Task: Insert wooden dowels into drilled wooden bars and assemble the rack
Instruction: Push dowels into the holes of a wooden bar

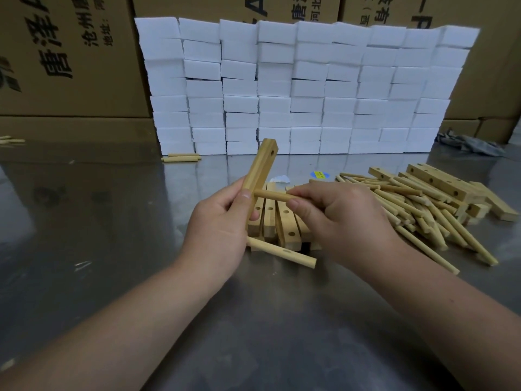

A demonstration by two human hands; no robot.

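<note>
My left hand (pixel 220 224) grips a drilled wooden bar (pixel 259 167) that stands nearly upright above the metal table, one empty hole showing near its top. A lower dowel (pixel 282 252) sticks out of the bar's bottom end toward the right. My right hand (pixel 335 218) pinches a second dowel (pixel 272 195) whose left end meets the bar's middle. Behind my hands lie several more drilled bars (pixel 284 221) side by side. A heap of loose dowels (pixel 423 210) spreads to the right.
More drilled bars (pixel 439 179) lie at the far right on the dowel heap. A wall of stacked white boxes (pixel 304 88) stands behind, cardboard cartons (pixel 70 57) beyond it. Two dowels (pixel 181 157) lie by the boxes' left foot; a grey rag (pixel 468 143) lies at the right.
</note>
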